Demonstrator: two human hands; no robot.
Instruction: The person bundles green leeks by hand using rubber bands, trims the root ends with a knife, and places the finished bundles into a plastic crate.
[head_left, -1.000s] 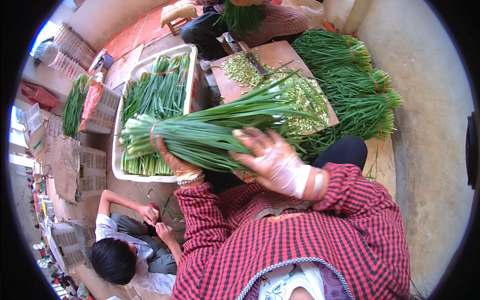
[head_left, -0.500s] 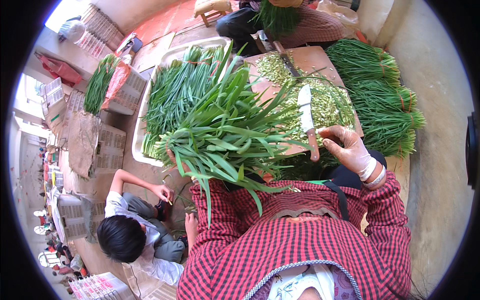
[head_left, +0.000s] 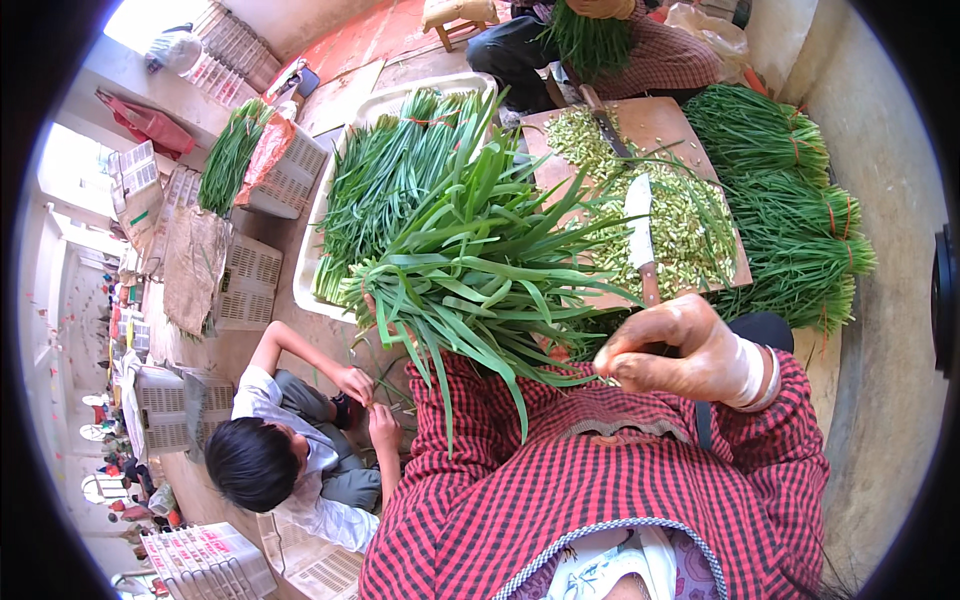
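A big loose bunch of garlic chives, long flat green leaves, fans out in front of my chest. My left hand grips it near the pale stem ends and is mostly hidden by leaves. Just right of the leaf tips, my right hand, in a thin translucent glove, is closed in a pinch; a tiny pale bit shows at the fingertips, too small to name. Beyond it, a knife with a wooden handle lies on a cutting board strewn with chopped pale stem pieces.
A white tub of tied chives stands at the left. Tied bundles are stacked right of the board, where a second knife lies. A person crouches at lower left; another sits opposite. Plastic crates stand farther left.
My right hand has moved from beside the knife handle toward my chest and the leaf tips, its fingers now pinched. The crouching person's hands have come together. The whole view has shifted slightly.
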